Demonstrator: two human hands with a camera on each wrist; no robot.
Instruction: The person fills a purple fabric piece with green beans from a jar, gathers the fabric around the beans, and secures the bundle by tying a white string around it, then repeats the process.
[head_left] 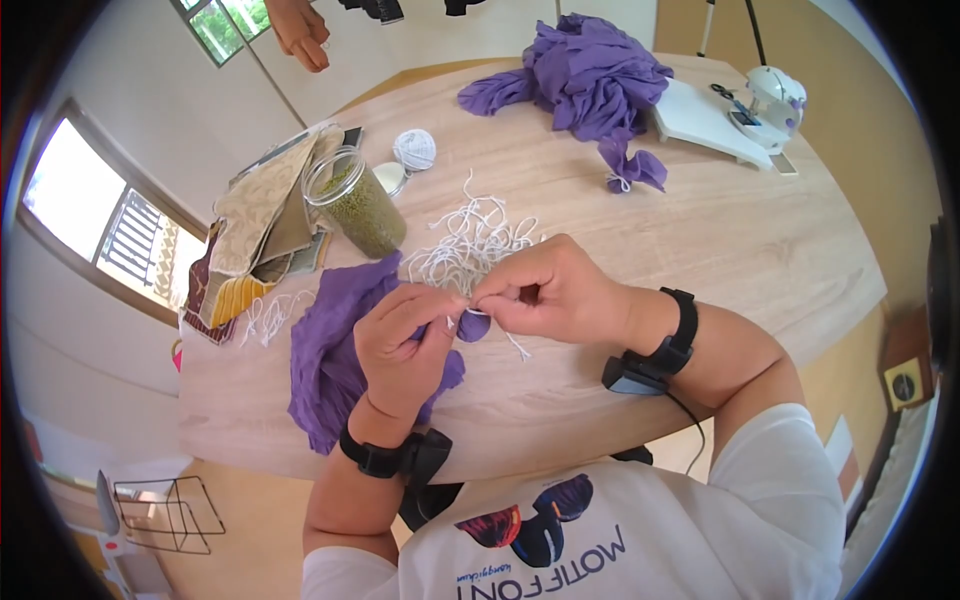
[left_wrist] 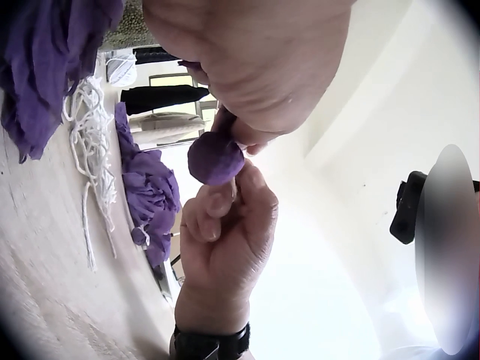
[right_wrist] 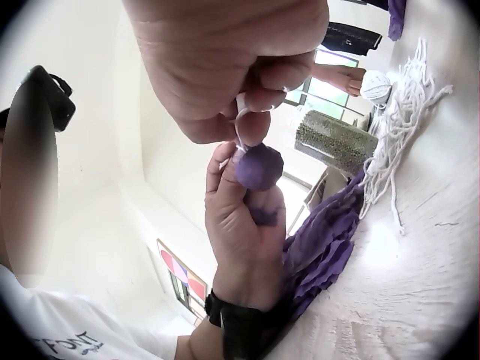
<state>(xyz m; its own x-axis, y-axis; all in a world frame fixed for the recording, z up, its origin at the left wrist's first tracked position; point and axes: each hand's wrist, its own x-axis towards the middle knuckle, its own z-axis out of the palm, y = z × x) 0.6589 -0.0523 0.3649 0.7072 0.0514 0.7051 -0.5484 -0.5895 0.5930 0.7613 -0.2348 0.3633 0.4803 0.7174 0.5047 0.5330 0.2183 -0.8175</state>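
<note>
A round, filled bulge of purple cloth (right_wrist: 259, 167) hangs between my two hands. My left hand (head_left: 402, 340) pinches the cloth at the neck of this bulge, and the rest of the cloth (head_left: 335, 345) drapes onto the table beneath that hand. Thumb and fingertips of my right hand (head_left: 565, 292) pinch a white string (right_wrist: 241, 127), which runs to the neck of the bulge in the right wrist view. Both hands' fingertips nearly meet there. Just beyond them lies a loose heap of white strings (head_left: 470, 245).
A jar of green beans (head_left: 365, 212) stands at the left, near a ball of white yarn (head_left: 414, 149) and fabric swatches (head_left: 265, 215). At the back are a purple cloth pile (head_left: 600, 80), a tied purple piece (head_left: 634, 168) and a small sewing machine (head_left: 775, 105).
</note>
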